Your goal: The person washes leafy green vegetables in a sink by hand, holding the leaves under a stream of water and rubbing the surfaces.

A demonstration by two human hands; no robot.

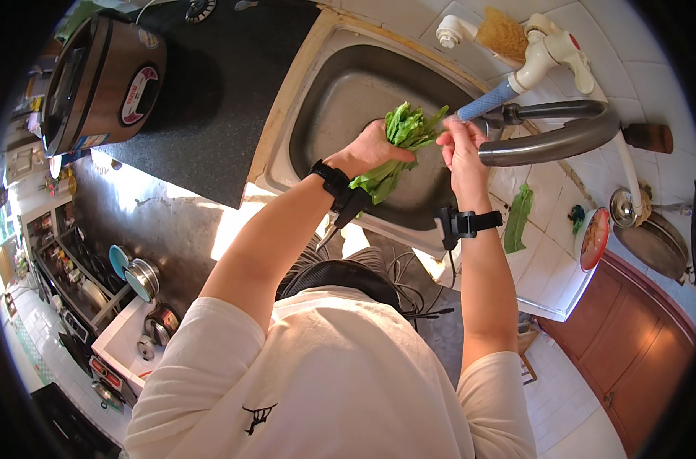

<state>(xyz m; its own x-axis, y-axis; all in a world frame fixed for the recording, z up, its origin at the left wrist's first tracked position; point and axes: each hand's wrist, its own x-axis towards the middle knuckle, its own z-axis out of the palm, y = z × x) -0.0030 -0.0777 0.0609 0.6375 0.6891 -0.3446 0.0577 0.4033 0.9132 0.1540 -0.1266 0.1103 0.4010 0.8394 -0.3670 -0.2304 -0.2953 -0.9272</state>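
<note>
My left hand (375, 148) grips a bunch of leafy greens (406, 129) above the steel sink basin (348, 74). Leaf ends stick out on both sides of the fist, the upper ones near the mouth of a blue hose. My right hand (464, 140) is raised at the basin's right side, its fingertips at the end of the blue hose (488, 98), which is fitted on a white plastic tap (546, 54). Whether those fingers pinch the hose or a leaf cannot be told. A loose green leaf (519, 219) lies on the tiles right of the sink.
A curved dark metal faucet (554, 150) reaches over my right wrist. On the black countertop (227, 86) at left stands a rice cooker (107, 86). A red-and-white bowl (594, 240) sits at the tiled ledge's right edge. Cables (402, 281) hang below the sink.
</note>
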